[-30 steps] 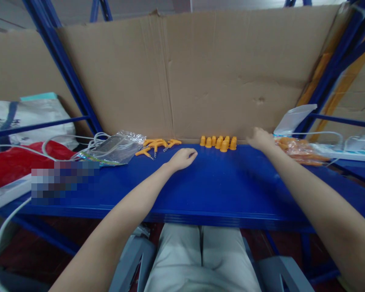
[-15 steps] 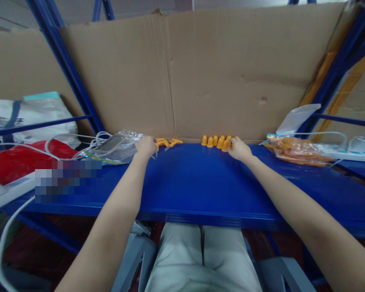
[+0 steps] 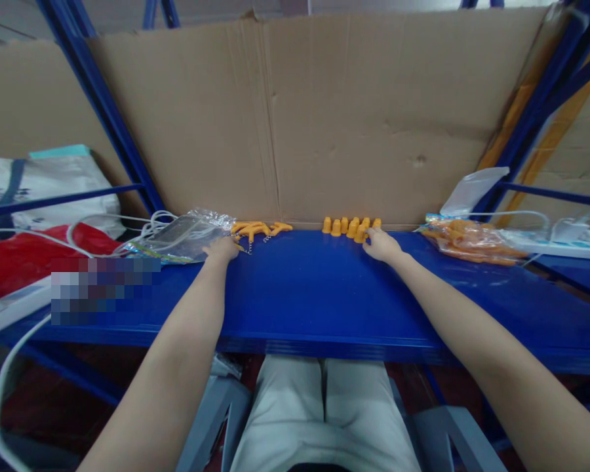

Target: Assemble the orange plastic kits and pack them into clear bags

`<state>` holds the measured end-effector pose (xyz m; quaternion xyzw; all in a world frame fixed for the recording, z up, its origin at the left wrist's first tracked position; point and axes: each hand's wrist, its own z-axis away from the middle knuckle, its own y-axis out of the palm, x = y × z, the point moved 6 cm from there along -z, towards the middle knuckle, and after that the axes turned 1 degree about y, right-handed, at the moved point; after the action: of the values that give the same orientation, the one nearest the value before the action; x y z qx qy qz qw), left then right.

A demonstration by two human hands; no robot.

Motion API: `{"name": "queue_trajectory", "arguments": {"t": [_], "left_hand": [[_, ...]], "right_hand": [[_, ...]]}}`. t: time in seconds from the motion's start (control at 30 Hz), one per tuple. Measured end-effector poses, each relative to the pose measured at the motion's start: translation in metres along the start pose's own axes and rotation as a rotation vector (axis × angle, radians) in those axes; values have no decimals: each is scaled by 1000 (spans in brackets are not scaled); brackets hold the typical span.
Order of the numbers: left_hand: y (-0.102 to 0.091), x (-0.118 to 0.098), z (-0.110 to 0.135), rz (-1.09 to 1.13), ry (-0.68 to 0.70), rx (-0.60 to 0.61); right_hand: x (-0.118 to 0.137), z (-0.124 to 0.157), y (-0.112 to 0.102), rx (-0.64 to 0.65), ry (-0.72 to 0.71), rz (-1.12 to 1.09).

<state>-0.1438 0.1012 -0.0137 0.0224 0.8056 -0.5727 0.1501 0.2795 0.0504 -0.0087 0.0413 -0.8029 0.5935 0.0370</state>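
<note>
Both my hands reach to the back of the blue shelf [image 3: 299,288]. Beside a small group of corkscrews [image 3: 253,229] with orange-yellow handles and metal spirals, my left hand [image 3: 221,249] is closed. A spiral pokes out by its fingertips, so it seems to grip one corkscrew; its handle is mostly hidden. My right hand [image 3: 383,246] has its fingers apart, at the front piece of several orange-yellow cup-shaped caps [image 3: 353,227]. These stand upright in a cluster along the cardboard. Whether the fingertips touch that cap is hard to see.
A clear plastic bag [image 3: 187,236] and white cables lie left of my left hand, near a red item [image 3: 29,255]. On the right sits a clear bag of orange pieces [image 3: 472,239] by a white power strip [image 3: 565,246]. A cardboard sheet [image 3: 344,118] walls the back.
My left hand has drawn back toward me and left, uncovering more corkscrew handles. My right hand has shifted slightly, its fingers loosening at the front cap, and another cap behind shows more.
</note>
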Motion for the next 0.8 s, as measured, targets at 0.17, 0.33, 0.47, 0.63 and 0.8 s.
{"name": "queue_trajectory", "arguments": {"t": [0.17, 0.33, 0.47, 0.63, 0.8], "left_hand": [[-13, -5, 13, -100, -169, -17], [-33, -14, 15, 65, -142, -170], [-40, -42, 17, 203, 21, -214], [-26, -98, 33, 216, 330, -188], [4, -146, 59, 182, 674, -48]], "right_hand": [[-2, 0, 2, 9, 4, 10], [-2, -1, 5, 6, -15, 28], [-4, -5, 12, 37, -25, 30], [-4, -10, 24, 99, -78, -35], [-2, -14, 35, 116, -128, -83]]}}
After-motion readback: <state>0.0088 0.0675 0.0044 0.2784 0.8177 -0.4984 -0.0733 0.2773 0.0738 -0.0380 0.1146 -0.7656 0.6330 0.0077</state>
